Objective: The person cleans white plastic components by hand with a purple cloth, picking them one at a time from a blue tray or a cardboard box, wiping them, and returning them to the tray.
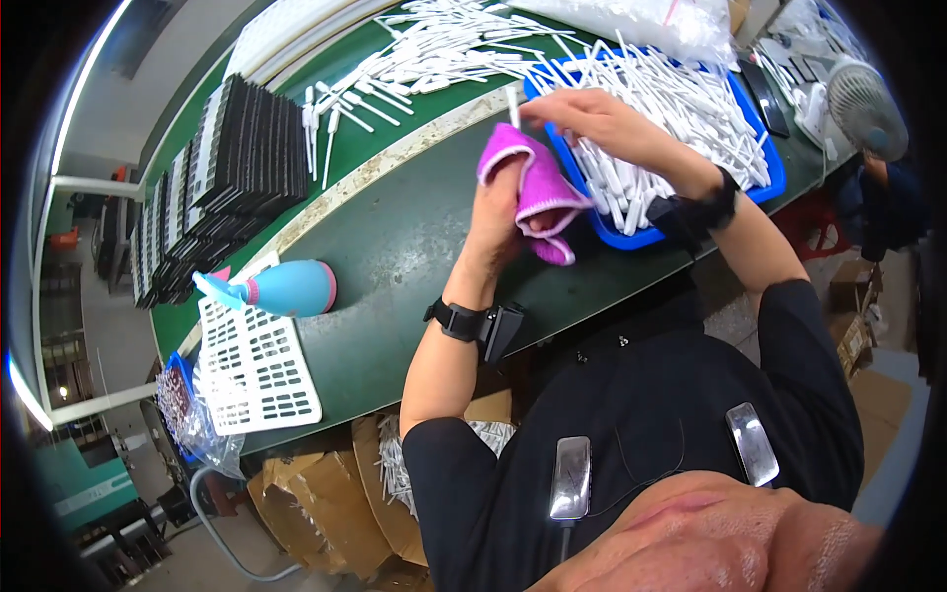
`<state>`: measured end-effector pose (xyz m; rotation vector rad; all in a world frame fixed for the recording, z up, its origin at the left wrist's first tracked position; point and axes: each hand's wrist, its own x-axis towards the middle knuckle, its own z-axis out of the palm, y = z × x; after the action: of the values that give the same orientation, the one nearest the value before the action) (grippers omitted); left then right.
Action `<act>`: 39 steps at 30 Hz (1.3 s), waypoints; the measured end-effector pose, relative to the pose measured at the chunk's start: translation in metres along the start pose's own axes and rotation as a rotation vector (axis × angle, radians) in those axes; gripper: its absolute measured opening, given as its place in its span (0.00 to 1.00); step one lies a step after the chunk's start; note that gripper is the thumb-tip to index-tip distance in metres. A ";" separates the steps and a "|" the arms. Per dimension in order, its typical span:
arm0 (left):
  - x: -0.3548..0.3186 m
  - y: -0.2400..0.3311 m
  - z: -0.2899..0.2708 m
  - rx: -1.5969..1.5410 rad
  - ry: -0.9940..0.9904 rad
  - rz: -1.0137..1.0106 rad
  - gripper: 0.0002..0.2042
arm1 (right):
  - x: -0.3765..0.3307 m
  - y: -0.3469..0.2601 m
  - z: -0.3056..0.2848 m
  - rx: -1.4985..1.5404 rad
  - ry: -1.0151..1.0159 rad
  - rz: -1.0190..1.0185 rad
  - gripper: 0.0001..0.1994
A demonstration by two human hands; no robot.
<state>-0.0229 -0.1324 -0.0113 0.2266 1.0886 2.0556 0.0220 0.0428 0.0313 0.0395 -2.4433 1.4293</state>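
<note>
Blue spray bottle point(294, 287), grey fan point(867, 111)

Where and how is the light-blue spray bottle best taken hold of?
Probably around the spray bottle's rounded body, from the person's side: that stretch is smooth and exposed there, while the spray head is thinner and nearer the black stacks.

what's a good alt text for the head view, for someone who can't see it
A person's left hand grips a purple cloth with white edging, while the right hand reaches close to a white stick poking up at the cloth's top. At right, a blue tray heaped with similar sticks rests on a dark green table; a spray bottle is at left.
</note>
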 end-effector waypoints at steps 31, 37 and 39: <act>0.030 0.000 -0.002 0.645 0.414 0.557 0.14 | 0.094 0.087 -0.337 0.787 0.569 0.152 0.18; 0.040 0.001 -0.036 0.633 0.496 0.582 0.14 | 0.135 0.089 -0.252 0.151 0.282 0.255 0.16; 0.036 0.001 -0.042 0.551 0.452 0.530 0.14 | 0.126 0.069 -0.187 -0.255 -0.031 0.224 0.16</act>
<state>-0.0680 -0.1336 -0.0431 0.3628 2.0538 2.2727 -0.0629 0.2535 0.0932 -0.2785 -2.7058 1.1946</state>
